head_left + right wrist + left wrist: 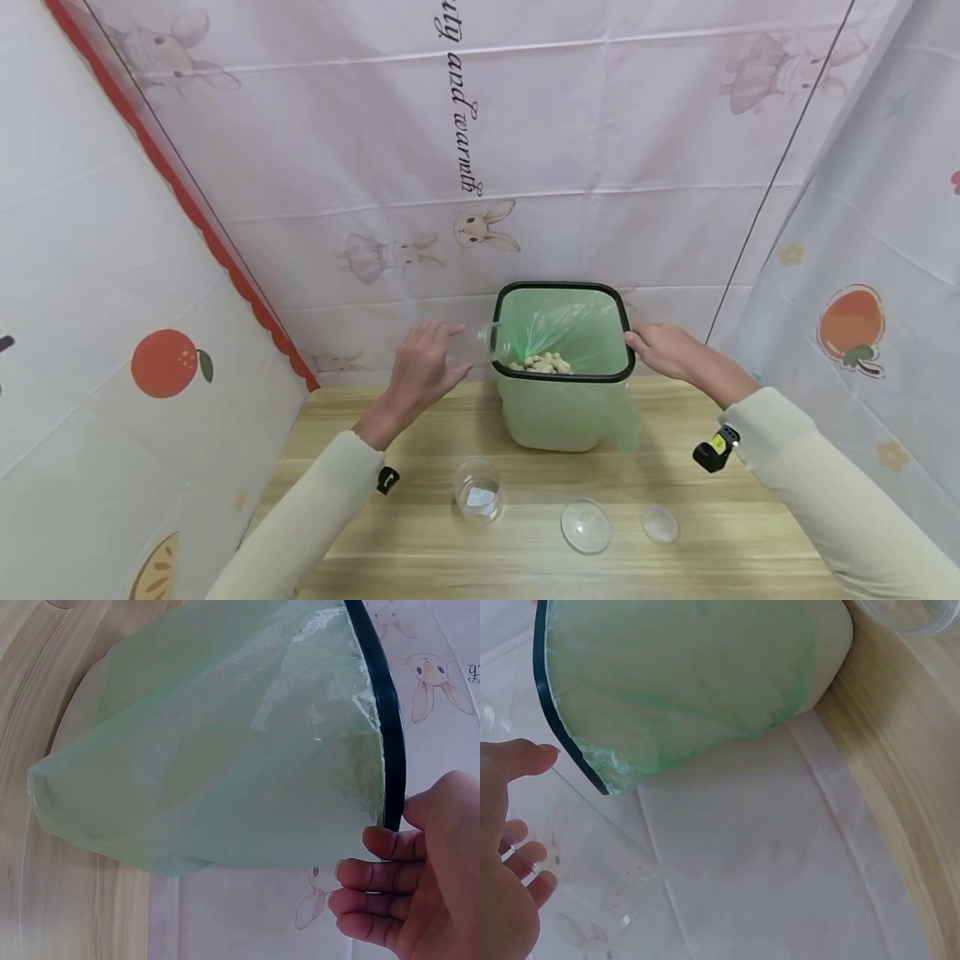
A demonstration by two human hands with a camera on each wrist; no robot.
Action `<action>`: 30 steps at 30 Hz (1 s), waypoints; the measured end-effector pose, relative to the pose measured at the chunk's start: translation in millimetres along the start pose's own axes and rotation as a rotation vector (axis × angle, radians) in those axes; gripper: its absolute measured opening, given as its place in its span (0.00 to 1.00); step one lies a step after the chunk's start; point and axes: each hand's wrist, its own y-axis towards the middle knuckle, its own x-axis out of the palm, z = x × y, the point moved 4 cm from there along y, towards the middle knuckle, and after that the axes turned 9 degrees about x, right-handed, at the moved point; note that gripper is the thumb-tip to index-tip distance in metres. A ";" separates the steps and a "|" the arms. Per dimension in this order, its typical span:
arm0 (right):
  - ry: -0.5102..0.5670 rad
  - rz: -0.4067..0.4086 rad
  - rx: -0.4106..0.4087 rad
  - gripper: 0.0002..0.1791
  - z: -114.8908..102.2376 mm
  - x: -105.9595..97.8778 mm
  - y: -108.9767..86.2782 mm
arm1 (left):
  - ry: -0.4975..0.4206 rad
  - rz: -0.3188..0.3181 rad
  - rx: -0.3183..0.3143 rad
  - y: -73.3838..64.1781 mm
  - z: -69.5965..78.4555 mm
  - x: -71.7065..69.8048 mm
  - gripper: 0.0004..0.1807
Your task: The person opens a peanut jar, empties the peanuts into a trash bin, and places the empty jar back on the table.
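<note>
In the head view my left hand (422, 362) grips a clear plastic jar (472, 343). The jar lies tipped on its side, its mouth over the left rim of a waste bin (557, 417). Light green plastic bag film (210, 742) lines the bin and hangs over its outside, under a dark rim ring (564, 378). Several pale, lumpy pieces (546, 363) lie inside the bin. At the right side, my right hand (663, 348) pinches the rim between thumb and forefinger, its other fingers bent below in the right wrist view.
A second clear jar (478, 490) stands on the wooden table (420, 550) in front of the bin. Two clear round lids (586, 527) lie to its right. Behind the bin rises a cloth wall (360, 333) printed with rabbits; further cloth walls flank the table.
</note>
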 end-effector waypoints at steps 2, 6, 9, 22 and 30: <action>0.003 0.006 -0.002 0.18 0.3 -1.0 -0.8 | -0.029 0.012 -0.020 -3.8 -1.2 0.2 0.33; 0.006 0.011 0.001 0.17 -0.1 -2.2 -3.9 | -0.088 0.047 -0.065 -12.8 -3.2 0.1 0.34; 0.010 0.012 0.004 0.16 -0.4 -3.0 -6.1 | -0.118 0.068 -0.093 -19.5 -4.9 -0.3 0.34; 0.016 0.013 0.010 0.17 0.4 -6.5 -12.1 | -0.274 0.114 -0.278 -59.2 -6.8 3.1 0.33; 0.028 0.035 -0.007 0.15 -1.5 -8.7 -20.1 | -0.346 0.101 -0.414 -88.8 -1.2 5.6 0.33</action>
